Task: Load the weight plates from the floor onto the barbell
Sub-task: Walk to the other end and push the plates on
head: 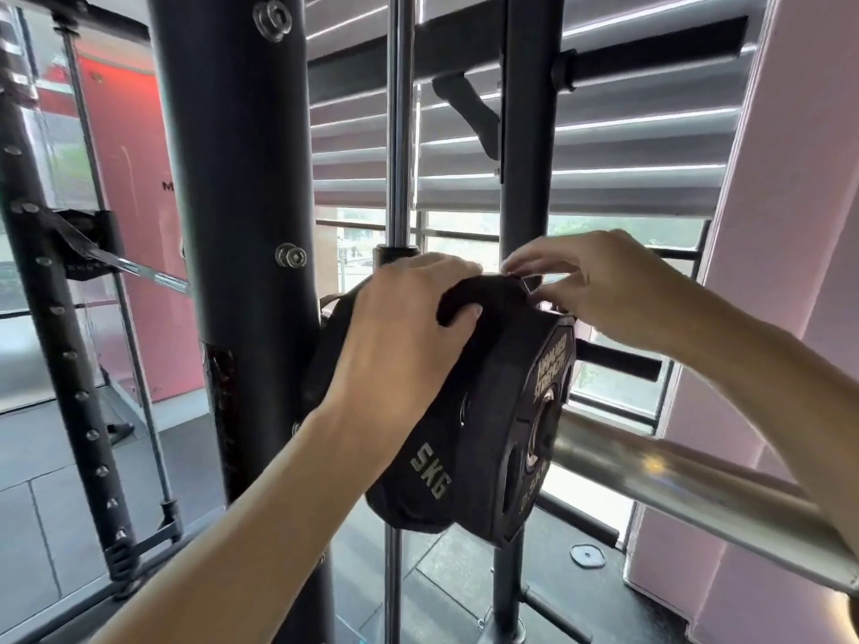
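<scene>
The left hand (399, 337) sits on top of the black rubber 5 kg weight plate (418, 457), fingers (458, 313) curled over its upper rim, wrist bent down from a forearm rising from below. Just right, touching it, the thinner black 2.5 kg weight plate (516, 439) hangs on the polished steel barbell sleeve (674, 485), whose long axis runs away to the right. The right hand (599, 285) hovers at this plate's top edge, fingers loosely apart, barely touching. Both plates look seated; pushing inward seems next.

Grey slatted blinds (581, 146) half cover a bright window (618, 388), between pink walls (790, 225), above grey floor tiles (60, 504).
</scene>
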### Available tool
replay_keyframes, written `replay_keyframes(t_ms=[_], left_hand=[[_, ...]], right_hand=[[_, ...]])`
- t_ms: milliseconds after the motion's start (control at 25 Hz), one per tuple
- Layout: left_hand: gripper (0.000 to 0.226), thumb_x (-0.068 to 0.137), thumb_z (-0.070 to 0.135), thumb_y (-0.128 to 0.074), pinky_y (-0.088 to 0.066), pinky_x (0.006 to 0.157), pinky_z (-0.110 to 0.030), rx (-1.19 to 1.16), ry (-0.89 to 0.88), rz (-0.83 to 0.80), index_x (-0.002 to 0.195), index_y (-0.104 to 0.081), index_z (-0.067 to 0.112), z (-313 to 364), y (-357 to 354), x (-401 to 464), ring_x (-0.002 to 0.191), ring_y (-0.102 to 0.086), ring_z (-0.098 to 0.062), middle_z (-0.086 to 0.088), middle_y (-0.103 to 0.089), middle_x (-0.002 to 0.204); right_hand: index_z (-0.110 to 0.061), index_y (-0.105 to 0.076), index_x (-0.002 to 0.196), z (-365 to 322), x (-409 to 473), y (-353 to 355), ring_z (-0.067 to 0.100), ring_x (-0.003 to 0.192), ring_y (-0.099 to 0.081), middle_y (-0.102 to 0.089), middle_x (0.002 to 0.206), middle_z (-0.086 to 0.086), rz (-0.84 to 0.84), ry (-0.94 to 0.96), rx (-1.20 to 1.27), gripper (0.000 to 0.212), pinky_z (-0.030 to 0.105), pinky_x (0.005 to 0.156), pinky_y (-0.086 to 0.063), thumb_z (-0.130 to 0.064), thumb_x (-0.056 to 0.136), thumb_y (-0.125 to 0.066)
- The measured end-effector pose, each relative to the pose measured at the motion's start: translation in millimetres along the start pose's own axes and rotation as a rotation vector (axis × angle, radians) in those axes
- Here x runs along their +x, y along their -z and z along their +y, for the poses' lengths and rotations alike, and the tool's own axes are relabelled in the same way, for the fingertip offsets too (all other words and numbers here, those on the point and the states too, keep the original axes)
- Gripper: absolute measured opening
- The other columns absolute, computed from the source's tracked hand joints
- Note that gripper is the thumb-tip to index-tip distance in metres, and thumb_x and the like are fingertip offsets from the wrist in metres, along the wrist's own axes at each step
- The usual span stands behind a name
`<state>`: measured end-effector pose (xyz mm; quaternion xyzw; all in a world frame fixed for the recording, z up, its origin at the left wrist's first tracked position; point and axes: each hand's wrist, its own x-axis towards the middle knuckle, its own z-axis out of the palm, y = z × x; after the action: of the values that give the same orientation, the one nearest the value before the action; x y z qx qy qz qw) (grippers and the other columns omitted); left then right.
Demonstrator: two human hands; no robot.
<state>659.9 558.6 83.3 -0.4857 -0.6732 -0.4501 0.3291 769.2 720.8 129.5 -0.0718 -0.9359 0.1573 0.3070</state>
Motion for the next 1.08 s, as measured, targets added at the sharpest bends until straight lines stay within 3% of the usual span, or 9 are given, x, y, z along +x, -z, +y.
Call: replay_keyframes(t_ms=[120,240,360,440,560,720,840,920,1080], left_hand=[[0.02,0.085,0.021,-0.074,-0.051,0.087,-0.032,0.043,0.051,-0.064,0.105,-0.075,0.022,2.3,2.7,9.6,0.091,-0.066,-0.014,0.007,-0.074,0.093],[0.025,0.086,0.022,-0.074,-0.048,0.092,-0.029,0.108,0.059,-0.167,0.11,-0.072,0.022,8.4,-3.2,26.8,0.1,-0.063,-0.015,0.006,-0.073,0.103],[0.036,0.09,0.02,-0.07,-0.043,0.097,-0.024,0.144,0.06,-0.233,0.125,-0.067,0.027,9.5,-4.7,28.0,0.113,-0.06,-0.014,0.007,-0.068,0.12],[0.03,0.09,0.02,-0.067,-0.046,0.095,-0.03,0.211,0.044,-0.174,0.12,-0.068,0.026,11.4,-2.2,14.1,0.11,-0.059,-0.016,0.007,-0.065,0.116],[0.02,0.078,0.022,-0.078,-0.053,0.074,-0.04,0.405,0.059,0.037,0.093,-0.065,0.019,27.0,3.9,-9.2,0.086,-0.06,-0.02,0.006,-0.063,0.092],[0.041,0.063,0.038,-0.089,-0.047,0.067,-0.035,0.575,0.198,0.12,0.076,-0.054,0.021,39.0,15.4,-27.9,0.074,-0.055,-0.021,0.006,-0.056,0.079],[0.051,0.072,0.031,-0.081,-0.052,0.092,-0.043,0.524,0.238,0.091,0.118,-0.062,0.02,36.0,10.6,-49.3,0.107,-0.054,-0.02,0.003,-0.054,0.115],[0.07,0.079,0.028,-0.075,-0.043,0.109,-0.039,0.439,0.274,0.038,0.143,-0.048,0.02,30.0,4.5,-58.9,0.129,-0.044,-0.017,0.003,-0.042,0.14],[0.096,0.086,0.021,-0.072,-0.029,0.12,-0.047,0.358,0.319,-0.105,0.159,-0.01,0.033,18.3,0.9,-63.4,0.153,-0.015,-0.015,0.014,-0.002,0.164]], right_hand=[[-0.026,-0.071,0.112,-2.4,6.3,-5.1,0.006,0.096,-0.068,-0.073,0.106,-0.006,-0.003,0.014,-0.061,0.024,0.03,0.085,-0.054,-0.011,0.095,-0.064],[-0.027,-0.071,0.114,4.0,6.3,-5.4,0.016,0.099,-0.068,-0.074,0.108,-0.001,-0.029,-0.017,-0.117,0.021,0.037,0.089,-0.052,-0.02,0.099,-0.058],[-0.034,-0.069,0.118,11.1,3.3,2.4,0.012,0.104,-0.067,-0.072,0.112,-0.005,-0.089,-0.023,-0.063,0.023,0.029,0.085,-0.051,-0.023,0.1,-0.058],[-0.036,-0.066,0.119,13.2,6.9,6.7,0.008,0.109,-0.065,-0.07,0.116,-0.005,-0.125,0.008,-0.048,0.026,0.025,0.084,-0.048,-0.022,0.098,-0.062],[-0.034,-0.063,0.125,16.3,10.8,10.6,0.014,0.108,-0.067,-0.069,0.118,-0.001,-0.169,0.041,-0.084,0.031,0.029,0.087,-0.053,-0.02,0.097,-0.063],[-0.035,-0.061,0.125,21.5,21.9,8.9,0.009,0.089,-0.07,-0.07,0.1,-0.004,-0.236,0.09,-0.064,0.033,0.01,0.061,-0.048,-0.018,0.096,-0.064],[-0.029,-0.062,0.129,23.8,35.4,4.3,0.017,0.103,-0.069,-0.072,0.109,0.002,-0.25,0.148,-0.063,0.043,0.03,0.084,-0.058,-0.023,0.089,-0.074],[-0.026,-0.059,0.135,26.4,44.0,-0.6,0.019,0.114,-0.065,-0.069,0.122,0.005,-0.257,0.174,-0.105,0.054,0.039,0.1,-0.052,-0.025,0.085,-0.077],[-0.025,-0.046,0.148,31.9,56.2,-8.5,0.014,0.127,-0.055,-0.057,0.143,0.002,-0.319,0.268,-0.083,0.064,0.023,0.103,-0.037,-0.02,0.09,-0.073]])
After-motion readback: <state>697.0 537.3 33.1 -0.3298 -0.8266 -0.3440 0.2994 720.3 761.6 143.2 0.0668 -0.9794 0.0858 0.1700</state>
